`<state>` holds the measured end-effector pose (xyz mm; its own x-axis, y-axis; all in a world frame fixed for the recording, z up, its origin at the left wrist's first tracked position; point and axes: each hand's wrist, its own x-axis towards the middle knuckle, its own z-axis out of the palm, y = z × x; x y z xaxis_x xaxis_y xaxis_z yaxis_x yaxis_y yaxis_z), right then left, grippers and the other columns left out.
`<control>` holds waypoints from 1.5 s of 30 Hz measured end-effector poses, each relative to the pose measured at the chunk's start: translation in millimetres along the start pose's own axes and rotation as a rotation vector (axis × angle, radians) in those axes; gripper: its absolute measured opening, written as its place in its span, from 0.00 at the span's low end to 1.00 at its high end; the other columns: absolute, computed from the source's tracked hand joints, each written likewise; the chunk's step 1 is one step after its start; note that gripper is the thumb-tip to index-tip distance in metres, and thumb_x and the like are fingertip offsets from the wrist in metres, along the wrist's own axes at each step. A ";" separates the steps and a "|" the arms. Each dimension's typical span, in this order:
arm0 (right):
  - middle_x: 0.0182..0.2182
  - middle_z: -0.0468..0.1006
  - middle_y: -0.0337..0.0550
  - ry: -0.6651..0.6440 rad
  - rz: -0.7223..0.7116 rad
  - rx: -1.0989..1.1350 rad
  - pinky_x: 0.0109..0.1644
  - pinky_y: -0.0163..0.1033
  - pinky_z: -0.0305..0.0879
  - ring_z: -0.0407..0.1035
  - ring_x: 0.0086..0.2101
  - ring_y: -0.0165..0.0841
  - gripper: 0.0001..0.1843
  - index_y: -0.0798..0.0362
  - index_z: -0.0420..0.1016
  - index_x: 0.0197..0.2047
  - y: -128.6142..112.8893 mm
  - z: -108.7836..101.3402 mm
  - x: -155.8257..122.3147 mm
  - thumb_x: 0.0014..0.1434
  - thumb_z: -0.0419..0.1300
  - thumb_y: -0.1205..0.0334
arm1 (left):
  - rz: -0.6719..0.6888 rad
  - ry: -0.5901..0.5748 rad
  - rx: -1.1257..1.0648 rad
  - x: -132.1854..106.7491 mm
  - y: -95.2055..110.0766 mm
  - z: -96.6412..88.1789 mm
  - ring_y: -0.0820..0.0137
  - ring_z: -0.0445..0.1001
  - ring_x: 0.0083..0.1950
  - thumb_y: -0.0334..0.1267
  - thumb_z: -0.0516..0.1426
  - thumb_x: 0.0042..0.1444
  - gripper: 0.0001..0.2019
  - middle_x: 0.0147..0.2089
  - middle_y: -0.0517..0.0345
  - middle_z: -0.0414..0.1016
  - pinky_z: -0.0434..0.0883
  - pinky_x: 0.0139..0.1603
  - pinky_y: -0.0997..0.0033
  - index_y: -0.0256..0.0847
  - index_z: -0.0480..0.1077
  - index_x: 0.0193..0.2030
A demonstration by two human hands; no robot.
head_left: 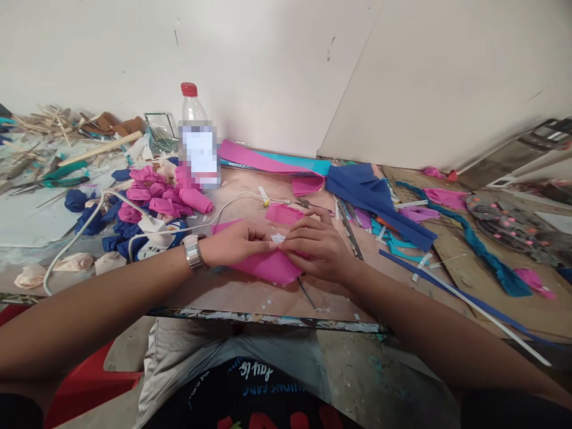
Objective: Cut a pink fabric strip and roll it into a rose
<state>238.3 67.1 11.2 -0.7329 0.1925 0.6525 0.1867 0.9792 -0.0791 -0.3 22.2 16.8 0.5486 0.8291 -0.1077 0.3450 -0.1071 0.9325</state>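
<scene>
My left hand (242,241) pinches a sheet of bright pink crepe-like material (263,267) near the front of the table. Opposite it, my right hand (318,245) has its fingers bent and closed on the same sheet, thumb and fingertips meeting those of the left. Between the fingertips shows a small white piece (277,238), too small to name. Part of the sheet hangs below the hands, and a further pink piece (283,213) lies just behind them. A metal watch (193,251) is on my left wrist.
At left lie pink rolled flowers (154,193), dark blue ones, a power strip (154,241) with a white cable, and green-handled pliers (60,182). A red-capped bottle (190,98) stands behind. Blue cloth (370,199), a teal strip (482,256) and a white stick (487,316) lie at right.
</scene>
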 end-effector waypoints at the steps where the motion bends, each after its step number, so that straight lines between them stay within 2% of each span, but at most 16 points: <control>1: 0.34 0.86 0.37 0.004 0.000 -0.003 0.60 0.54 0.59 0.78 0.38 0.35 0.05 0.45 0.82 0.40 -0.3 0.1 0.1 0.66 0.65 0.65 | 0.013 0.007 0.018 0.4 -0.7 0.1 0.76 0.56 0.29 0.52 0.57 0.66 0.22 0.27 0.64 0.63 0.54 0.29 0.73 0.35 0.71 0.30; 10: 0.34 0.85 0.38 -0.022 0.095 0.024 0.60 0.54 0.59 0.77 0.38 0.36 0.04 0.47 0.82 0.40 -1.8 3.8 -1.1 0.67 0.65 0.62 | 0.098 0.085 0.159 0.6 -7.3 5.6 0.74 0.65 0.31 0.46 0.54 0.67 0.18 0.30 0.60 0.72 0.62 0.33 0.74 0.34 0.77 0.36; 18: 0.34 0.84 0.41 -0.080 0.146 0.038 0.60 0.53 0.57 0.75 0.41 0.39 0.05 0.49 0.78 0.40 -3.7 7.7 -1.0 0.69 0.62 0.62 | 0.174 0.265 0.600 -8.3 0.4 15.6 0.69 0.75 0.34 0.39 0.55 0.66 0.11 0.34 0.58 0.83 0.62 0.36 0.70 0.41 0.79 0.41; 26: 0.38 0.82 0.44 -0.185 0.211 0.047 0.60 0.54 0.55 0.72 0.47 0.43 0.04 0.50 0.71 0.40 -7.7 8.7 -0.1 0.67 0.57 0.66 | 0.232 0.290 0.950 -8.3 -2.7 20.2 0.66 0.79 0.37 0.39 0.54 0.69 0.11 0.39 0.55 0.85 0.59 0.33 0.67 0.44 0.78 0.46; 32: 0.38 0.82 0.43 -0.172 0.224 0.065 0.60 0.54 0.54 0.71 0.50 0.44 0.03 0.49 0.71 0.40 -8.7 7.9 0.2 0.67 0.57 0.65 | 0.267 0.270 0.982 -7.7 -2.0 20.7 0.66 0.80 0.38 0.39 0.52 0.71 0.11 0.40 0.54 0.85 0.62 0.35 0.68 0.43 0.77 0.46; 38: 0.36 0.83 0.42 -0.153 0.191 0.065 0.60 0.55 0.53 0.72 0.50 0.43 0.04 0.49 0.74 0.39 -7.1 8.1 -0.5 0.66 0.58 0.66 | 0.221 0.242 0.964 -5.9 -1.8 20.3 0.65 0.79 0.37 0.40 0.52 0.72 0.13 0.37 0.54 0.83 0.61 0.35 0.68 0.41 0.77 0.42; 45: 0.34 0.83 0.40 -0.160 0.230 0.120 0.60 0.54 0.54 0.72 0.49 0.43 0.03 0.49 0.75 0.38 -6.0 7.9 -0.4 0.64 0.60 0.66 | 0.200 0.245 0.895 -5.7 -4.8 19.9 0.66 0.78 0.35 0.40 0.53 0.71 0.12 0.36 0.55 0.83 0.59 0.34 0.68 0.42 0.78 0.43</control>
<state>232.3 61.6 5.5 -0.7760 0.4080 0.4810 0.2878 0.9077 -0.3055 10.1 7.1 6.1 0.5207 0.8309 0.1960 0.7731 -0.5563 0.3046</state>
